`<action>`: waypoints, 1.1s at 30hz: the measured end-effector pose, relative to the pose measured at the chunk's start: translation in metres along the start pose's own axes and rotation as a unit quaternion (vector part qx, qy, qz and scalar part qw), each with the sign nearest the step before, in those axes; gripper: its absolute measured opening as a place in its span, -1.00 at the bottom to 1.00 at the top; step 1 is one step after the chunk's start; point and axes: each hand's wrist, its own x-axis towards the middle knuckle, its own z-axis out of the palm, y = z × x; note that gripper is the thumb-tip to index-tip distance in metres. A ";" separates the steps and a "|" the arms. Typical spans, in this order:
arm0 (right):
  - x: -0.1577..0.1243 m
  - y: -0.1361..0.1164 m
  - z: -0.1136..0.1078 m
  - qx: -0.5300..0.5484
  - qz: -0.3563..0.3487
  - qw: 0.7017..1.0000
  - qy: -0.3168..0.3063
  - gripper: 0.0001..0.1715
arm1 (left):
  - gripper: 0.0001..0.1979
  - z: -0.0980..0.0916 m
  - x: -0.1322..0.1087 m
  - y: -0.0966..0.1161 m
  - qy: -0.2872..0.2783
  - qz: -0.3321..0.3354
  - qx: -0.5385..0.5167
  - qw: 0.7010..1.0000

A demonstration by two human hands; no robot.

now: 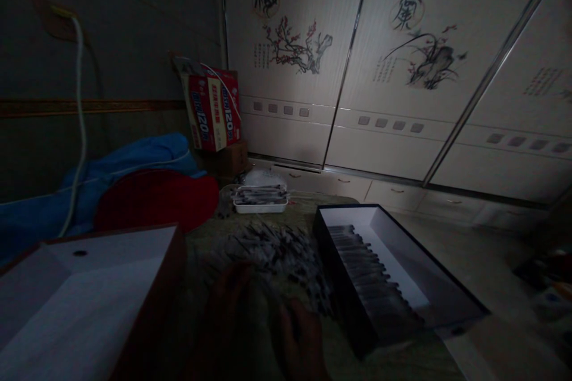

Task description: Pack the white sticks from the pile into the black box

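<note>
A loose pile of thin, pale, pen-like sticks with dark ends point(277, 247) lies on the table between two boxes. At the pile's near left edge is my left hand point(230, 292), dim and smeared, so its fingers and anything in them cannot be made out. My right hand point(300, 333) is closer to me, below the pile, with its fingers curled in; what they hold is too dark to see. Right of it, a dark-rimmed box point(402, 250) with a white inside has a row of similar sticks point(369, 274) laid side by side along its left part.
A second box point(98, 286), reddish outside and white inside, stands at the near left. Behind the pile is a white tray point(260, 208) of sticks. Blue cloth point(147, 155), red cloth point(156, 199), a hanging white cable point(80, 101) and a red carton point(214, 110) are at left.
</note>
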 end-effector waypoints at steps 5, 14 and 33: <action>0.006 -0.011 -0.005 0.036 -0.005 0.999 -0.039 -0.60 | -0.73 0.000 0.002 0.000 0.005 -0.020 -0.032 0.999; 0.010 -0.023 -0.009 0.081 0.057 0.994 -0.050 -0.57 | -0.71 -0.004 -0.004 0.008 -0.012 0.029 0.012 0.999; 0.005 -0.022 -0.003 -0.075 -0.075 0.989 -0.102 -0.73 | -0.62 0.007 -0.009 0.008 -0.050 -0.037 0.010 0.998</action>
